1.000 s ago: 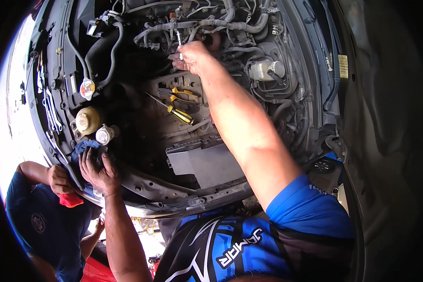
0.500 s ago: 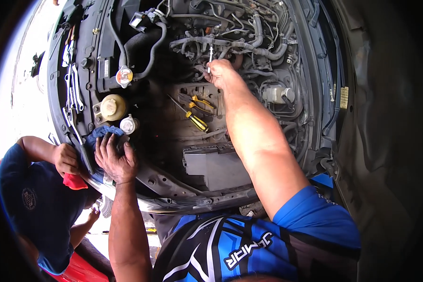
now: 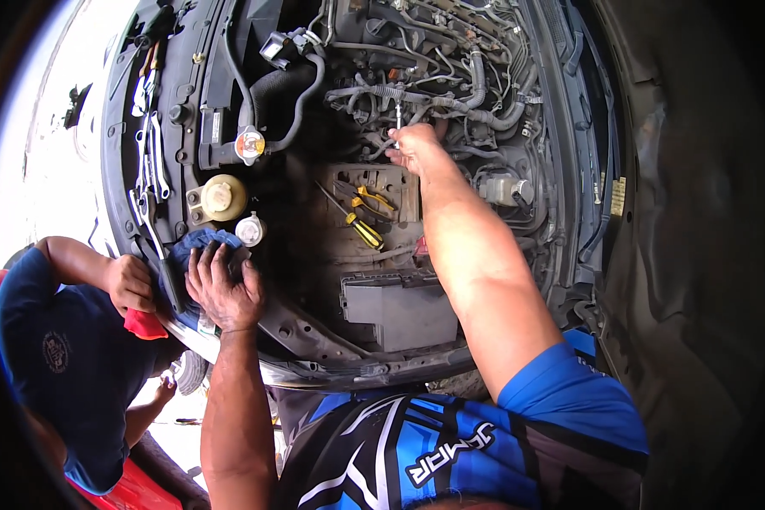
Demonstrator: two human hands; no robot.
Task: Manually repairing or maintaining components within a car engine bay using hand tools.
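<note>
My right hand (image 3: 416,148) reaches deep into the engine bay, its fingers round the lower end of a slim shiny metal rod (image 3: 399,115). The rod points away from me among the hoses and wiring of the engine (image 3: 438,81); what its far end meets is too small to tell. My left hand (image 3: 226,293) lies with fingers spread on a bunched blue cloth (image 3: 197,241) at the front left edge of the bay. Between my arms, a yellow-and-black screwdriver (image 3: 364,231) and yellow-handled pliers (image 3: 374,200) rest on a dusty metal tray (image 3: 336,234).
Several wrenches (image 3: 157,157) and a black-handled ratchet (image 3: 168,276) line the left front panel. Beside them stand a yellowish reservoir (image 3: 221,197) and a radiator cap (image 3: 249,145). At left, another person's hand (image 3: 130,285) holds a red cloth (image 3: 144,324). A black box cover (image 3: 408,314) sits nearest me.
The whole view has shifted, so the bay appears farther right and slightly lower. My right fingers look somewhat more spread at the rod. My left hand stays on the blue cloth.
</note>
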